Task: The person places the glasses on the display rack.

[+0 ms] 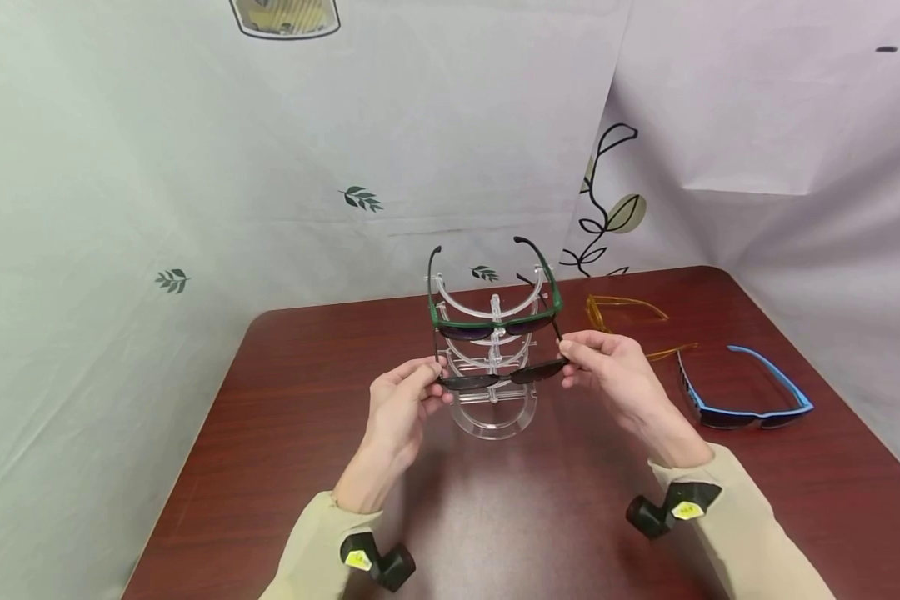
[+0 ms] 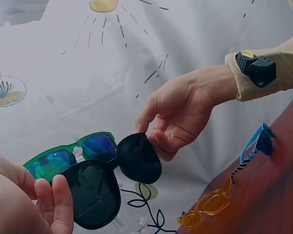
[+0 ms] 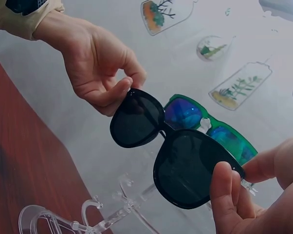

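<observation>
Between them my two hands hold a pair of black sunglasses (image 1: 471,382), lenses facing me and arms pointing back toward a clear plastic glasses stand (image 1: 489,430). My left hand (image 1: 407,406) pinches the frame at its left hinge corner. At the opposite corner my right hand (image 1: 617,377) pinches it between thumb and fingers. Green-framed sunglasses (image 1: 498,325) rest on the stand's top holder, just above and behind the black pair. In the right wrist view the dark lenses (image 3: 183,168) partly cover the green frame (image 3: 217,127).
Blue-framed sunglasses (image 1: 757,416) with a striped arm lie at the table's right. Behind them are yellow glasses (image 1: 596,312), partly hidden by my right hand. The stand is on a dark red wooden table (image 1: 300,400), with a printed white curtain (image 1: 285,167) behind and at the sides.
</observation>
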`<move>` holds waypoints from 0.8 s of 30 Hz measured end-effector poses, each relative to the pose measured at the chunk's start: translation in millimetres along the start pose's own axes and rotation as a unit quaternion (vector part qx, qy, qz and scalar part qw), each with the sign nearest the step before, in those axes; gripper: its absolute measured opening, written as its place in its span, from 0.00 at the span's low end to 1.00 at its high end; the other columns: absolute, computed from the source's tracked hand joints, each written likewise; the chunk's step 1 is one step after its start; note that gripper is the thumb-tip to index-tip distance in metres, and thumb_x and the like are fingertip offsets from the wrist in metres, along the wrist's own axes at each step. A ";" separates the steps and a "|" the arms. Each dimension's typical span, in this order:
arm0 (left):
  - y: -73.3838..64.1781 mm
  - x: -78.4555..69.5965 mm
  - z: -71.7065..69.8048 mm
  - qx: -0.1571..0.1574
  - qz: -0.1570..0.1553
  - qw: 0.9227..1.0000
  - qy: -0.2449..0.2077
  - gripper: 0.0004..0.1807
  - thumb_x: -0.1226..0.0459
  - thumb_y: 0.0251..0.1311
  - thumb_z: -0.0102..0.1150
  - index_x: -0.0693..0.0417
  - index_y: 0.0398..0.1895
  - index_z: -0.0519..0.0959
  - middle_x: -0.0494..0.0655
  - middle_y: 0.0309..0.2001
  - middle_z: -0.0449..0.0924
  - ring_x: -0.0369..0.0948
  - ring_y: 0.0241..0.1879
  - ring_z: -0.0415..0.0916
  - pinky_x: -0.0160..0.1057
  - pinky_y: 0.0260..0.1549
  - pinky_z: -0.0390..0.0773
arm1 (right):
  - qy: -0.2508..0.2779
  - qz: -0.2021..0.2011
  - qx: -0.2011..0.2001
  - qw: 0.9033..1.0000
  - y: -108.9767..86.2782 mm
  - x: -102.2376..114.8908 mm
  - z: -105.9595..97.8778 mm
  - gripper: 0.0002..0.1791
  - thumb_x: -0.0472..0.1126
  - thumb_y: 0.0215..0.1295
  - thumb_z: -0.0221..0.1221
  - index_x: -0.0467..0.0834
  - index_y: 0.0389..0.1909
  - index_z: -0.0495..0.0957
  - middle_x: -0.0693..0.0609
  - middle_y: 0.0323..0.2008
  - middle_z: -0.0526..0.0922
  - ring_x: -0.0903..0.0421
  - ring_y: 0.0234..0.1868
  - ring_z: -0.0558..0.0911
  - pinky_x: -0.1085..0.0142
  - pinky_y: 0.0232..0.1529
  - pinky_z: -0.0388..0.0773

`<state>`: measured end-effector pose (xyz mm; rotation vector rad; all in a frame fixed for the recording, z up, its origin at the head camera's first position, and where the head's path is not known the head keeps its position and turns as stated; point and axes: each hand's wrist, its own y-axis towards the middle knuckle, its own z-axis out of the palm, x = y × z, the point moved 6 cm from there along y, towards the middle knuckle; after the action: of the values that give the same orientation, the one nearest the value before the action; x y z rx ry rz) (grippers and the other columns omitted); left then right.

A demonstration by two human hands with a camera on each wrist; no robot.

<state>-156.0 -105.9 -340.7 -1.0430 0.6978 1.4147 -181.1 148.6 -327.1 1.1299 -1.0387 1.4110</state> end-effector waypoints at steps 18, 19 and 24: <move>8.4 -5.2 2.1 0.000 -0.003 1.000 -0.018 0.12 0.79 0.62 0.52 0.82 0.47 0.75 0.53 0.32 0.80 0.33 0.18 0.71 0.31 0.23 0.82 | 0.040 0.017 0.013 0.999 7.4 2.4 0.5 0.05 0.31 0.71 0.58 0.32 0.40 0.79 0.51 0.29 0.81 0.60 0.25 0.81 0.68 0.31 0.84; 9.1 -5.3 2.2 0.001 -0.002 1.000 -0.019 0.12 0.79 0.62 0.52 0.81 0.47 0.75 0.53 0.31 0.80 0.33 0.18 0.71 0.31 0.23 0.82 | 0.040 0.018 0.014 0.999 7.9 2.6 0.4 0.05 0.31 0.71 0.58 0.32 0.40 0.79 0.51 0.29 0.81 0.60 0.25 0.81 0.68 0.31 0.84; 12.5 -6.3 2.2 0.002 0.001 1.000 -0.023 0.10 0.79 0.62 0.52 0.80 0.44 0.76 0.51 0.29 0.80 0.33 0.18 0.71 0.31 0.23 0.82 | 0.043 0.024 0.017 0.999 11.2 1.6 0.1 0.05 0.31 0.72 0.57 0.37 0.37 0.82 0.51 0.29 0.81 0.60 0.25 0.81 0.69 0.32 0.84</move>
<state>-169.2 -108.5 -336.1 -1.0043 0.6691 1.4346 -192.4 147.4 -325.8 1.0658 -0.9912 1.5077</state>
